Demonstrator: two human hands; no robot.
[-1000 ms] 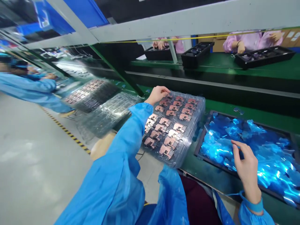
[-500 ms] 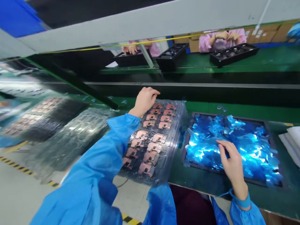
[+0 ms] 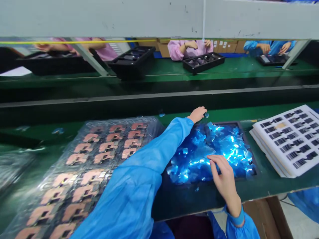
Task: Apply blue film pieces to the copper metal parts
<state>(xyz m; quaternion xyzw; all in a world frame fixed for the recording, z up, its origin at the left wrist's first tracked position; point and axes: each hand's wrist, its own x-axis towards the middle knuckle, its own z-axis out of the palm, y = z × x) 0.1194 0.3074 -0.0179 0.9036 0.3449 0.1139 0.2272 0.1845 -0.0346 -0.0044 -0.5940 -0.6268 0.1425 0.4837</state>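
No words, numbers or brands can be read in this view. The white labels point(image 3: 225, 44) on the cardboard cartons point(image 3: 233, 47) beyond the far worktop point(image 3: 249, 68) are too small and blurred to make out.

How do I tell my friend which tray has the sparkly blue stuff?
Find the long green workbench. On it, in front of the person, sits a dark tray heaped with shiny blue pieces, the person's right hand over it. It's the only blue pile, between clear plastic holding copper-coloured parts and a white tray with black pieces.
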